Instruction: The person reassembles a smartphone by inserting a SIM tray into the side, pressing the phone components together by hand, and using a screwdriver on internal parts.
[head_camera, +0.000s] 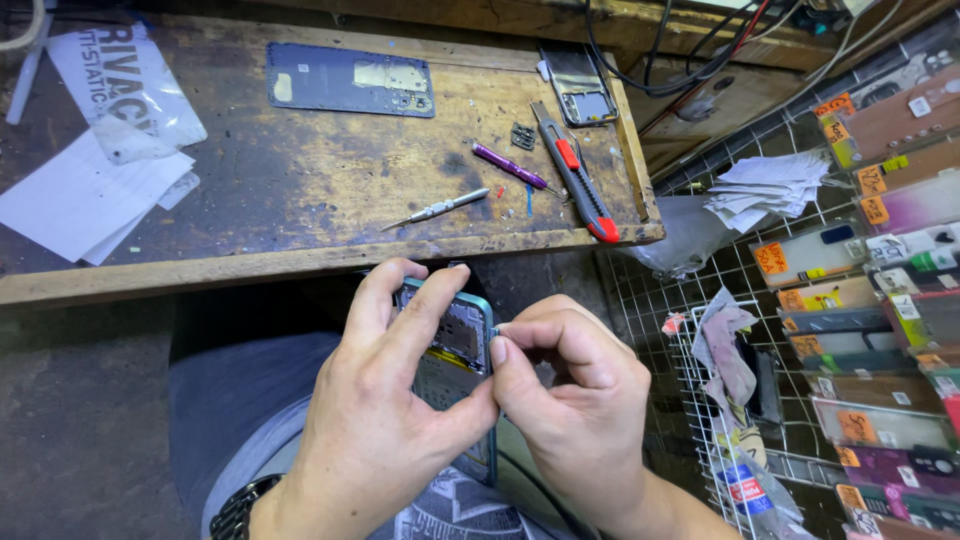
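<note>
One opened phone (455, 345) with a teal frame sits low in the centre, above the person's lap, its lower half hidden behind both hands. The left hand (375, 420) wraps it in a firm grip; the right hand (575, 400) pinches something tiny at its right edge, too small to identify. On the wooden counter (300, 190) at 12 o'clock lie two screwdrivers, one silver (437, 209), one purple (510, 166), one red-and-black utility knife (577, 175), and one dark back cover (350, 80).
</note>
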